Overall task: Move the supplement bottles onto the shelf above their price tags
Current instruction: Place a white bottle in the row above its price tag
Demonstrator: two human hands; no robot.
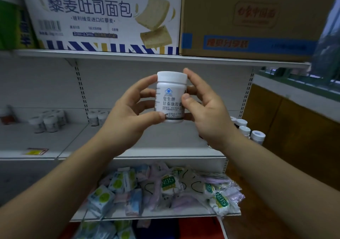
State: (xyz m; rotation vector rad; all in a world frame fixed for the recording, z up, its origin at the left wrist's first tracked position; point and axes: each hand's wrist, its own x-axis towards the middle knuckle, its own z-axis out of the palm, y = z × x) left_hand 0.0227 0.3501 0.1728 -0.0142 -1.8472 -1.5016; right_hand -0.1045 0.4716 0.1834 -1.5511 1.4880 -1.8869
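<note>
A white supplement bottle [170, 96] with a white cap and a printed label is held upright in the air in front of the middle shelf [156, 152]. My left hand [127, 113] grips its left side, thumb under the base and fingers behind. My right hand [206, 110] grips its right side, thumb on the label. More white-capped bottles [248, 130] stand at the shelf's right end, partly hidden by my right wrist. Further bottles [48, 121] stand on the neighbouring shelf section at left, and a few bottles [97, 117] stand at the back behind my left hand. A yellow price tag [35, 151] sits on the left section's front edge.
A white bread carton [103, 16] and a brown cardboard box [255, 20] rest on the top shelf [147, 55]. The lower shelf holds several N95 mask packets [169, 185]. A wooden counter [294, 128] stands to the right.
</note>
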